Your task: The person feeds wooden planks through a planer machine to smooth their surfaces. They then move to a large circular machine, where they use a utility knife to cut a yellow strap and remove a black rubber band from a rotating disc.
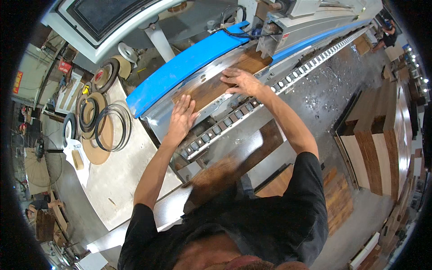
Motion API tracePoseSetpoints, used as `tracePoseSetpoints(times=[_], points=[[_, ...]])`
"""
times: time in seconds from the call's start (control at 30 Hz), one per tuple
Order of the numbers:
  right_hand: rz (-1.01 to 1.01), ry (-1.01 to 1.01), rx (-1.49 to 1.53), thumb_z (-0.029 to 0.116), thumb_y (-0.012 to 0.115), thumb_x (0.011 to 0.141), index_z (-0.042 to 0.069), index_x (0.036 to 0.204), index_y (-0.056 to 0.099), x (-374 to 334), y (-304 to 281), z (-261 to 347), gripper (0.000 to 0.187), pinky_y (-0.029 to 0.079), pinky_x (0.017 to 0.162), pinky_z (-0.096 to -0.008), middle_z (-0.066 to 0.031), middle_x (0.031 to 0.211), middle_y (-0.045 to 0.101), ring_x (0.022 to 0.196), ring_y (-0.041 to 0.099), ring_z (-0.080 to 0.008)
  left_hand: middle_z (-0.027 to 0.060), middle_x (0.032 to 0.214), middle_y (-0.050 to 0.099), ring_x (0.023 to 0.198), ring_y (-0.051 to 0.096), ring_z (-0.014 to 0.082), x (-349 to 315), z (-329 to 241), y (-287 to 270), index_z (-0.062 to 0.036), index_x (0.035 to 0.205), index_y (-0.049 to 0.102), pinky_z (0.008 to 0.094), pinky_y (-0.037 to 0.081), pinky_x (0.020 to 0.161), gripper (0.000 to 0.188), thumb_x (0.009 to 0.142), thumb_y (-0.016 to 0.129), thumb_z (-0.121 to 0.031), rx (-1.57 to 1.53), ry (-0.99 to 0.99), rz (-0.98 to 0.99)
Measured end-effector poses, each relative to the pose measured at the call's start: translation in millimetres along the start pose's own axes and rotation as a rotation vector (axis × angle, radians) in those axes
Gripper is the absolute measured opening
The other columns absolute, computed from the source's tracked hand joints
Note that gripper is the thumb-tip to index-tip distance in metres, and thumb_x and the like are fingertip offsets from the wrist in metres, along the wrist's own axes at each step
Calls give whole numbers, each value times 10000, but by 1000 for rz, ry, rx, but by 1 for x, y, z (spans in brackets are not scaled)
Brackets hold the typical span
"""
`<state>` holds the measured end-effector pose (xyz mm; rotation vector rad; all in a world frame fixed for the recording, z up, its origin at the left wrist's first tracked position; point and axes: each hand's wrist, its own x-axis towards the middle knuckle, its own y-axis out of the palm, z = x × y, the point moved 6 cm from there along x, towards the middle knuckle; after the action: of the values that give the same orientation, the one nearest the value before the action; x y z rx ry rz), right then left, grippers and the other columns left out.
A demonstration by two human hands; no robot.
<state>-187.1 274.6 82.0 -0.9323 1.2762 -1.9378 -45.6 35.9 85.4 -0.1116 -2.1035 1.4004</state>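
A long brown wood-grain panel (211, 89) lies on the metal bed of a machine, beside a blue guard (189, 63). My left hand (181, 118) rests flat near the panel's left end, fingers stretched out. Farther right, my right hand (243, 82) lies on the panel with its fingers spread and pointing left. Neither hand grips anything. The panel's right end runs up to the grey machine housing (270, 40). Along the near side of the bed runs a roller track (225, 123).
Rolls of edge-banding strip (112, 128) lie on a white table (121, 189) at the left. Stacked wood panels (378, 139) stand at the right. Another wood-grain panel (234, 164) lies in front of me. A person (388, 36) is at the far right.
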Motion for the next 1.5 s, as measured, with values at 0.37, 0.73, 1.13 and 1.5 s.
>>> tracePoseSetpoints(times=[0.37,0.73,1.13,1.5], points=[[304,-129,284,582,597,881,90,1486,381,-140,11,205,809,148,1225,-467,-164,1573,286,1480,216,-301,244,1478,415,1377,388,417,97,-37,75,10,1345,536,490,339,1128,492,899,665,-151,-19,11,16],[313,-208,147,408,767,749,136,1542,240,-161,28,227,990,159,1214,-487,-159,1582,250,1465,231,-342,262,1496,375,1419,320,400,191,-76,146,35,1354,512,485,261,1180,515,952,584,-278,-27,-18,151],[147,-170,252,506,775,726,153,1479,385,-159,19,224,919,248,1176,-505,-150,1466,410,1386,354,-339,226,1485,419,1350,425,407,121,-123,66,-66,1424,474,490,347,1122,541,950,598,-297,-330,-50,252],[287,-158,157,463,814,708,275,1517,327,-150,23,227,963,219,1184,-543,-176,1536,302,1433,256,-387,205,1564,287,1450,260,393,-261,-114,-166,-124,1524,322,522,266,1172,1107,614,893,-396,-126,-538,567]])
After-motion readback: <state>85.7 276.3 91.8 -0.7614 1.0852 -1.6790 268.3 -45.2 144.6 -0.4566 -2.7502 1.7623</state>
